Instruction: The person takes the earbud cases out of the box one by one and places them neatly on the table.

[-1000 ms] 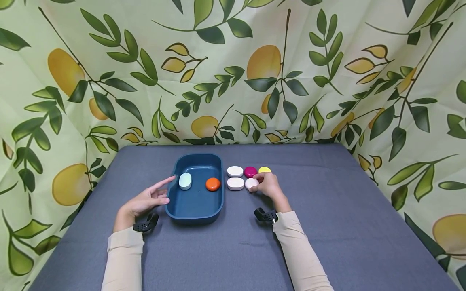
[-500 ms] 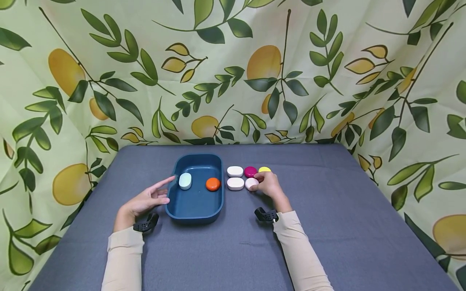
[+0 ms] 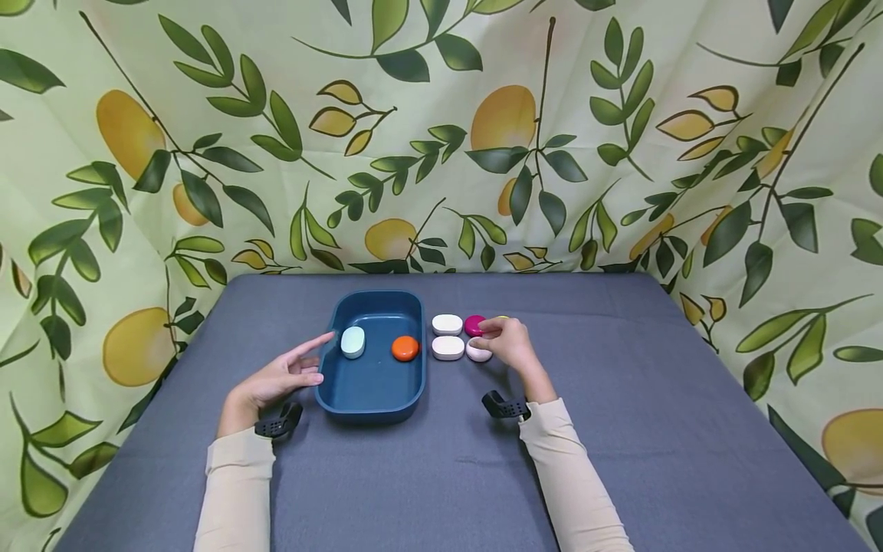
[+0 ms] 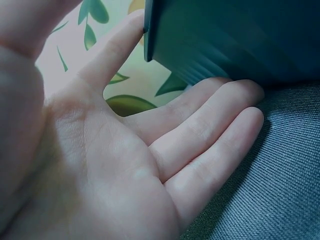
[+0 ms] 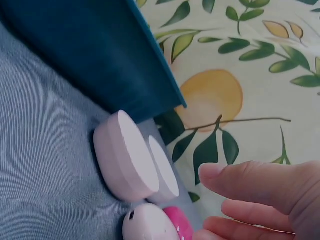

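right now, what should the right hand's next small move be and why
I'd probably lift the right hand clear of the pieces: its thumb stands apart from the round white piece, which sits beside a white oval piece, while its fingers lie close to the magenta piece and might nudge it.

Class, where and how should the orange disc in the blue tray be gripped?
Probably by its near and far edges, from above: the orange disc looks low and rounded, the blue tray has raised walls all round, and the disc lies close to the tray's right side.
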Demonstrator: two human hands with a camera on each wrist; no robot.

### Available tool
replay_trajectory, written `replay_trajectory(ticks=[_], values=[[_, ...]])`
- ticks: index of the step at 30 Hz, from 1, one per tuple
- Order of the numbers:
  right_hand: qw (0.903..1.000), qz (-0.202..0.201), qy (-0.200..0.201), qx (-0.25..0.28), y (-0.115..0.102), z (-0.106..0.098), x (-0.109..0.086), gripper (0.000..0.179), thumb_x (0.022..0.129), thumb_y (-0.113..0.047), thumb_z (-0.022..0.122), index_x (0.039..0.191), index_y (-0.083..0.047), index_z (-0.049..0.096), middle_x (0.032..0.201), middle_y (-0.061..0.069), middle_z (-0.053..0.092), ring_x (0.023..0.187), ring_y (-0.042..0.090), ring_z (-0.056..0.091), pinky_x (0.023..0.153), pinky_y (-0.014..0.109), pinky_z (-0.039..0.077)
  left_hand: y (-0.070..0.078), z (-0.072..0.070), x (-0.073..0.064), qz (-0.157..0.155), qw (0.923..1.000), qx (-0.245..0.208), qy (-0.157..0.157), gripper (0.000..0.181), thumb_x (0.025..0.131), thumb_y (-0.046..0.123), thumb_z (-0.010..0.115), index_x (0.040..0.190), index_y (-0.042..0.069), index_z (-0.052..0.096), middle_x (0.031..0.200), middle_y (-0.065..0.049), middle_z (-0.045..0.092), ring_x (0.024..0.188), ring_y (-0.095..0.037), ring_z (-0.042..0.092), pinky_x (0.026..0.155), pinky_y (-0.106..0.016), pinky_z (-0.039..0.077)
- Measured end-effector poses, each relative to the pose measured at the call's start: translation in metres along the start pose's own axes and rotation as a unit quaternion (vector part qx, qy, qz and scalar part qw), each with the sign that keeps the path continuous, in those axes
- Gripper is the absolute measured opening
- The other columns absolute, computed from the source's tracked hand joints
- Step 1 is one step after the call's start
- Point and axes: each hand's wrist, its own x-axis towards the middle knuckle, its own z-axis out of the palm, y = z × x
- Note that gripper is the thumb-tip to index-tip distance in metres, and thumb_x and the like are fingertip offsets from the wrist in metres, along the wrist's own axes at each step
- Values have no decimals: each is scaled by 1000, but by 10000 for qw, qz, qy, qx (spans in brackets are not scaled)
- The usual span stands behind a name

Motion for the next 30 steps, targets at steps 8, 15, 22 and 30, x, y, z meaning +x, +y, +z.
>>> replay_trajectory(ticks=[8, 15, 22, 30], values=[[9981, -390, -97, 468, -20, 8, -8, 36, 78, -9, 78, 108, 8, 68, 101, 23, 73, 89, 29, 71, 73, 28, 57, 1, 2, 3, 5, 10000, -58, -28, 79, 92, 16, 63, 155, 12, 15, 160, -28, 11, 142, -54, 24, 112, -65, 29], [9949, -603, -316, 742, -42, 24, -17, 35, 80, -10, 77, 110, 6, 68, 105, 22, 72, 94, 30, 71, 80, 33, 59, 1, 2, 3, -25, 9999, -119, -48, 79, 92, 16, 63, 155, 11, 14, 160, -28, 9, 143, -55, 21, 112, -66, 27], [9915, -808, -548, 860, -63, 42, -17, 37, 83, -13, 75, 114, 4, 67, 108, 21, 72, 95, 28, 71, 83, 33, 59, 1, 1, 1, 9, 9999, -78, -69, 77, 94, 12, 60, 155, 11, 14, 160, -30, 11, 142, -55, 24, 111, -62, 33], [9881, -1086, -820, 713, -94, 60, -4, 41, 87, -17, 71, 121, 4, 63, 115, 20, 70, 103, 30, 69, 88, 34, 58, 0, 1, 0, -42, 9999, -93, -65, 77, 94, 13, 60, 155, 11, 14, 159, -30, 12, 142, -55, 24, 111, -63, 32]])
